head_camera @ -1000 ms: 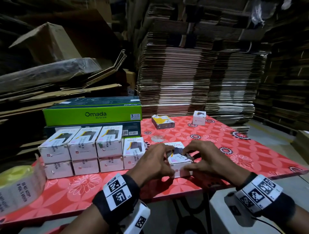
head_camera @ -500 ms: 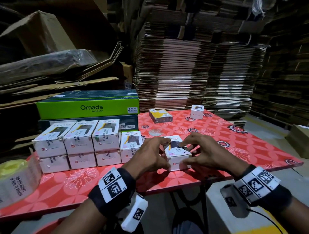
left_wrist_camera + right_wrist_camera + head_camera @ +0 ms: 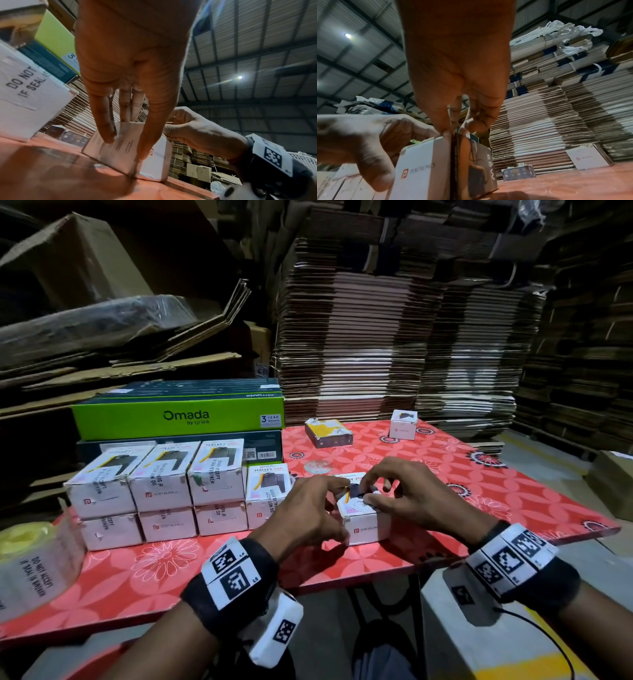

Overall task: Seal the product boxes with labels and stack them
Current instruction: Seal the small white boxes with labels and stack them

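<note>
A small white product box [image 3: 368,529] stands near the front edge of the red table [image 3: 479,494]. My left hand [image 3: 337,510] grips its left side, thumb at the near corner and fingers on the side and top. My right hand [image 3: 368,493] has its thumb and curled fingertips pinched at the box's top. In the left wrist view the left hand [image 3: 126,147] is on the box [image 3: 120,151]. In the right wrist view the right hand [image 3: 458,129] pinches the top edge of the box [image 3: 419,169]. Whether a label sits under the fingers is hidden.
Sealed white boxes [image 3: 161,491] are stacked two high at the left, in front of a green Omada carton [image 3: 178,416]. A label roll [image 3: 34,563] lies at the far left. A yellow box [image 3: 329,433] and a white box [image 3: 403,424] sit at the back. Flat cardboard stacks [image 3: 376,337] rise behind.
Both hands stay on the box, which keeps its spot on the table. My right fingertips have shifted slightly on its top.
</note>
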